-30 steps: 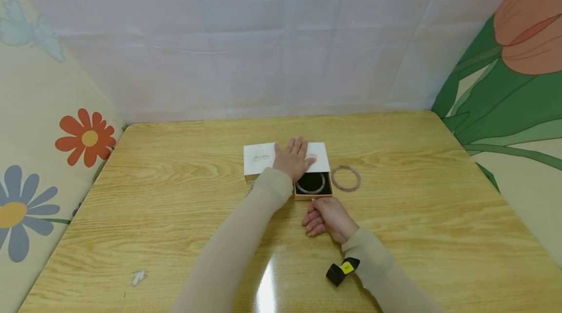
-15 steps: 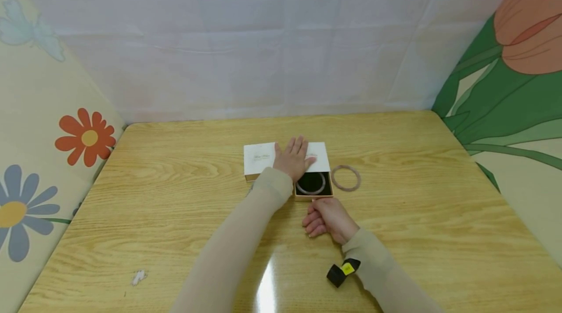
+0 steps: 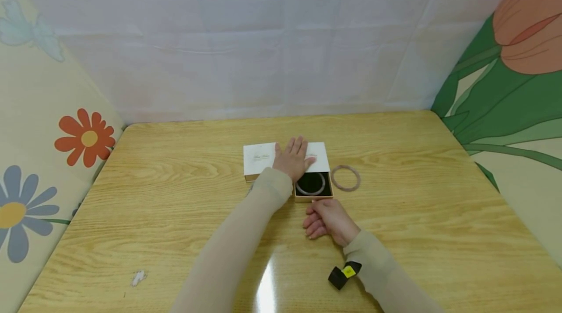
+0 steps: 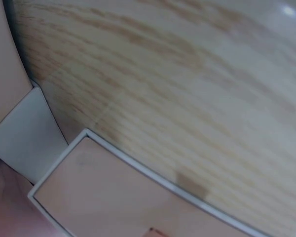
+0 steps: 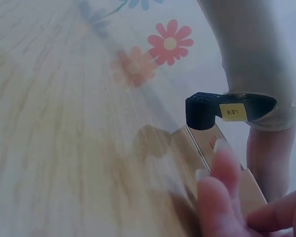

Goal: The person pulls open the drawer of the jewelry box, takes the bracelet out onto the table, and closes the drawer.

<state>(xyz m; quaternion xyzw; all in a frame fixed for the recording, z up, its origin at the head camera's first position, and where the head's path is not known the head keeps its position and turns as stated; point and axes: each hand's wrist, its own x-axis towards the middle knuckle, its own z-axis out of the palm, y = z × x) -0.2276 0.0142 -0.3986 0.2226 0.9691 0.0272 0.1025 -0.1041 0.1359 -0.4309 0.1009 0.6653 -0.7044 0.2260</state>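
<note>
In the head view, my left hand [image 3: 291, 161] lies flat with straight fingers across two white boxes. The right-hand box [image 3: 318, 156] has its drawer [image 3: 313, 199] partly out, dark-lined and holding a pale bangle [image 3: 311, 194]. My right hand [image 3: 329, 219] is at the drawer's front, thumb and index finger pinched at the pull tab, which they hide; the other fingers curl below. A second, pinkish bangle [image 3: 347, 189] lies on the table just right of the drawer. The left-hand box [image 3: 259, 156] is closed; its front [image 4: 113, 182] fills the lower left wrist view.
The wood-grain table [image 3: 184, 220] has a white worn patch [image 3: 138, 278] at front left. A white cloth [image 3: 263, 49] hangs behind, with flower-printed panels on both sides. A black wrist camera [image 3: 344, 274] hangs under my right sleeve.
My right hand has shifted very slightly toward me, and the drawer's front edge has come a touch nearer. The left hand, the boxes and the loose bangle stay where they were.
</note>
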